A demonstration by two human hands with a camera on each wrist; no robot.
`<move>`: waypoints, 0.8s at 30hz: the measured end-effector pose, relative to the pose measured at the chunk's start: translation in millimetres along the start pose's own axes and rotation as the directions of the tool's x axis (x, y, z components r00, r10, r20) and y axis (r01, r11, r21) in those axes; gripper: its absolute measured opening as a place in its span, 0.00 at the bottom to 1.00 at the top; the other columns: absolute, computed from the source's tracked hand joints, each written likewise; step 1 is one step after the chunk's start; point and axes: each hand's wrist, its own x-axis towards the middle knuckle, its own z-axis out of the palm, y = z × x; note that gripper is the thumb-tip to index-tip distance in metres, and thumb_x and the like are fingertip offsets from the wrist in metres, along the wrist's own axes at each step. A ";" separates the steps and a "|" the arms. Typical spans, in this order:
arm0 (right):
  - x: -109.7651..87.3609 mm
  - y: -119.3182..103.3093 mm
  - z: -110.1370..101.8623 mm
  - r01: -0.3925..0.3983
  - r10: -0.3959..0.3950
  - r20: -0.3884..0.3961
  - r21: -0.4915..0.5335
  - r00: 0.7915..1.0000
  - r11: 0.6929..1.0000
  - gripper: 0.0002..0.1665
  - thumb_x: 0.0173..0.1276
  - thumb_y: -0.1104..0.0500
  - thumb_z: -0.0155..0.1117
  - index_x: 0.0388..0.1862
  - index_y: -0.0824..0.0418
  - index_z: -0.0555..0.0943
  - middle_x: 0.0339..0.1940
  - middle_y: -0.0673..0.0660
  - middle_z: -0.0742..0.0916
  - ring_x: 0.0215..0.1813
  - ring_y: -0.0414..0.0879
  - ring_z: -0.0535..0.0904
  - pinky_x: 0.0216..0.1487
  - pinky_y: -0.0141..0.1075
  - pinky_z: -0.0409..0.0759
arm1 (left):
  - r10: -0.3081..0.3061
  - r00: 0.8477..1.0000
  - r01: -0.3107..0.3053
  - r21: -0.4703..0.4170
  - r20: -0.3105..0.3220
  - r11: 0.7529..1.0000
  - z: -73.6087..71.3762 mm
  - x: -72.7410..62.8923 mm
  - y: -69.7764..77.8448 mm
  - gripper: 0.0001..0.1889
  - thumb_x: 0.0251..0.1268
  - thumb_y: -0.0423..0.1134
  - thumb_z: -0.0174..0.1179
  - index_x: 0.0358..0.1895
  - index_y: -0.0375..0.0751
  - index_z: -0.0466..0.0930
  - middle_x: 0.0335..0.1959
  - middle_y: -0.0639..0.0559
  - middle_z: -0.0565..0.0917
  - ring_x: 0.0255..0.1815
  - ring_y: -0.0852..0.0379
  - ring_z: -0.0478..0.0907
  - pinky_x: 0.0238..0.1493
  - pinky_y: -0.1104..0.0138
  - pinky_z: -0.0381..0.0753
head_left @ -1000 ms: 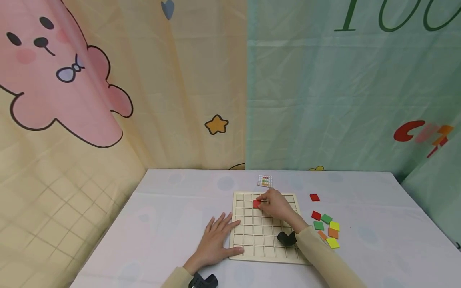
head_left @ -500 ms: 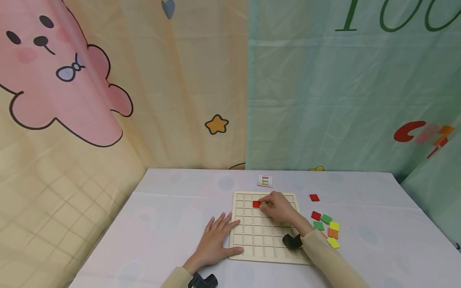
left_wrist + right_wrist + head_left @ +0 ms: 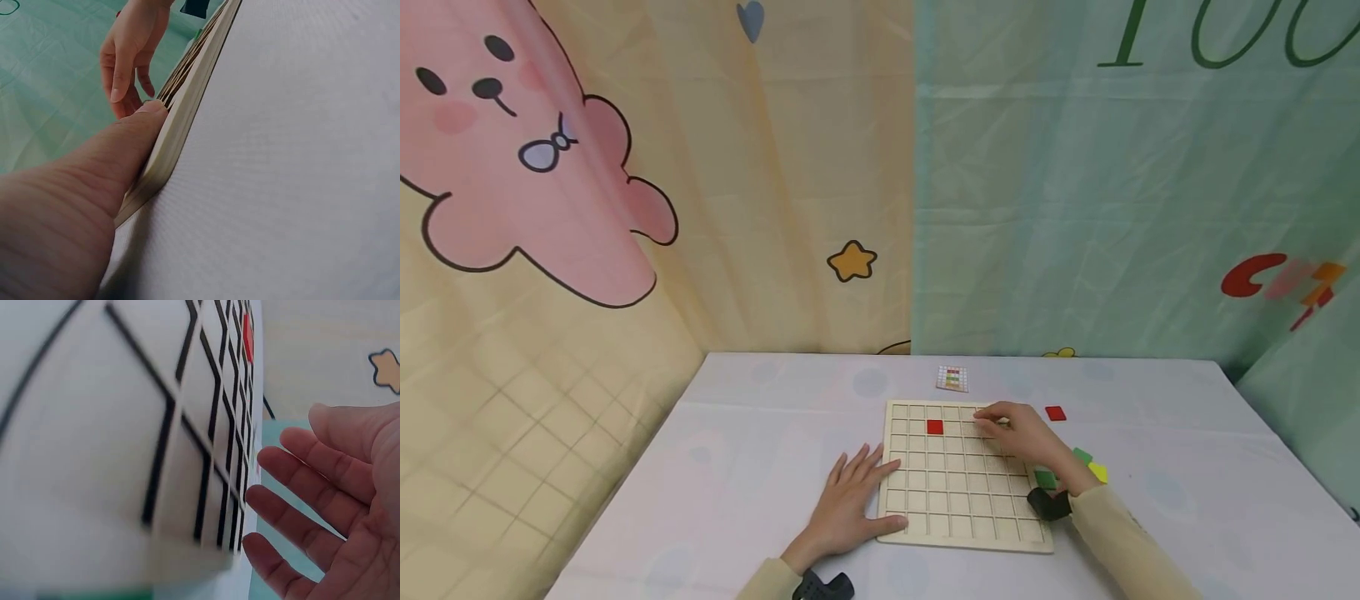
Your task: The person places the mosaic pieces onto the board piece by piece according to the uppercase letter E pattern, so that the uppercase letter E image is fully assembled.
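Observation:
A pale wooden grid board [image 3: 947, 481] lies on the table. One red square tile [image 3: 935, 427] sits in a cell of its second row from the far side. My left hand [image 3: 852, 504] rests at the board's left edge with fingers spread; in the left wrist view its thumb [image 3: 134, 131] presses the rim. Over the far right part of the board is my right hand [image 3: 1026, 435], holding nothing. Its fingers [image 3: 300, 515] are loosely bent and apart in the right wrist view.
A small printed card [image 3: 952, 378] with a coloured grid lies beyond the board. Another red tile [image 3: 1056, 413] lies right of the board. Nearer, a green tile [image 3: 1045, 479] and a yellow tile [image 3: 1098, 472] show around my right forearm, which hides other tiles.
My right hand has let go of the red tile, leaving it flat in its cell, and has moved right across the board. The left hand has stayed put.

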 end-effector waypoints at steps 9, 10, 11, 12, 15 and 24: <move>-12.1 30.0 -32.2 -0.079 0.068 -0.077 -0.156 0.995 0.985 0.17 0.67 0.58 0.62 0.50 0.68 0.82 0.45 0.66 0.83 0.49 0.63 0.77 0.50 0.56 0.73 | 0.005 1.000 -0.005 -0.006 -0.003 1.000 0.0 -1.3 -0.5 0.41 0.56 0.69 0.55 0.69 0.49 0.65 0.73 0.46 0.57 0.74 0.45 0.46 0.69 0.45 0.38; -13.1 32.8 -35.3 -0.096 0.084 -0.079 -0.168 0.993 0.981 0.18 0.67 0.58 0.63 0.51 0.69 0.81 0.46 0.66 0.83 0.49 0.63 0.76 0.51 0.57 0.73 | 0.004 1.000 -0.004 -0.005 -0.003 1.000 0.0 -1.4 -0.5 0.41 0.56 0.69 0.55 0.70 0.49 0.65 0.74 0.46 0.57 0.74 0.45 0.46 0.69 0.45 0.38; -14.0 35.2 -38.1 -0.111 0.098 -0.080 -0.184 0.992 0.977 0.19 0.67 0.59 0.63 0.52 0.70 0.80 0.46 0.67 0.82 0.49 0.63 0.76 0.51 0.57 0.74 | 0.004 1.000 -0.004 -0.004 -0.003 1.000 0.1 -1.4 -0.5 0.41 0.56 0.69 0.55 0.70 0.49 0.65 0.74 0.46 0.57 0.74 0.45 0.46 0.69 0.45 0.38; -14.8 36.8 -41.2 -0.132 0.119 -0.074 -0.198 0.990 0.971 0.21 0.66 0.58 0.63 0.53 0.71 0.79 0.47 0.69 0.82 0.49 0.64 0.75 0.51 0.57 0.74 | 0.004 1.000 -0.004 -0.004 -0.002 1.000 0.1 -1.4 -0.4 0.41 0.56 0.69 0.55 0.70 0.49 0.65 0.74 0.46 0.57 0.74 0.45 0.46 0.69 0.45 0.38; -16.2 43.4 -47.3 -0.187 0.182 -0.044 -0.230 0.982 0.955 0.26 0.65 0.58 0.63 0.56 0.74 0.75 0.54 0.74 0.77 0.53 0.66 0.71 0.53 0.59 0.72 | 0.002 1.000 -0.002 -0.005 -0.003 1.000 0.3 -1.4 -0.4 0.41 0.56 0.69 0.55 0.70 0.49 0.65 0.74 0.46 0.57 0.74 0.45 0.45 0.69 0.45 0.38; -22.3 52.7 -52.1 -0.218 0.225 -0.011 -0.297 0.974 0.930 0.25 0.63 0.62 0.61 0.54 0.79 0.74 0.49 0.77 0.74 0.49 0.68 0.69 0.49 0.58 0.74 | 0.003 1.000 -0.003 -0.002 -0.001 1.000 0.5 -0.5 -0.4 0.42 0.56 0.70 0.54 0.70 0.49 0.64 0.74 0.47 0.56 0.74 0.45 0.45 0.70 0.46 0.37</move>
